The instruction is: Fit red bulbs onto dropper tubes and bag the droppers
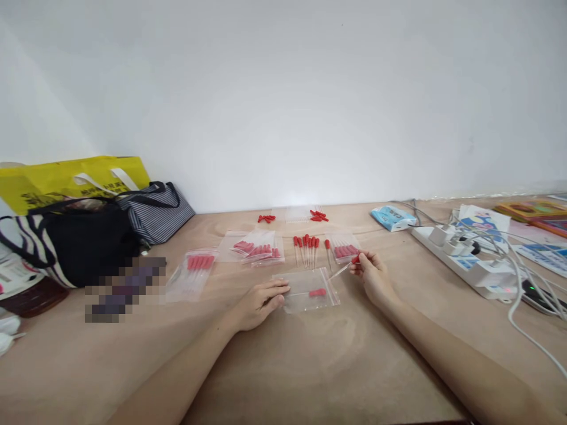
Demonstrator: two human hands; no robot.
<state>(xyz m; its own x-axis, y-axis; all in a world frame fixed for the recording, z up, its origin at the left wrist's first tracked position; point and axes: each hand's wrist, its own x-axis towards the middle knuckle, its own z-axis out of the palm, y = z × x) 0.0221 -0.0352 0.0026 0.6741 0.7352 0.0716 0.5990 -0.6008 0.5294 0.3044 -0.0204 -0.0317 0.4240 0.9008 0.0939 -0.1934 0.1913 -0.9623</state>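
A clear zip-lock bag (301, 301) lies flat in front of me, with one red-bulbed dropper (317, 293) inside. Over the bag's left edge rests my left hand (262, 302), fingers stretched out and thumb apart. My right hand (371, 275) pinches the red bulb of another dropper (341, 271), whose thin clear tube points down-left to the bag's upper right corner. Whether the tip is inside the bag I cannot tell. Behind the bag lie several loose droppers (306, 243) in a row and a single dropper (328, 245). A filled bag of droppers (345, 250) sits beside my right hand.
More filled bags (195, 271) lie at left, others (257, 249) at centre. Loose red bulbs (266, 219) and clear tubes (301, 213) are near the wall. A power strip (465, 262) with cables and a blue tissue pack (392, 218) stand right; bags (88, 242) stand left.
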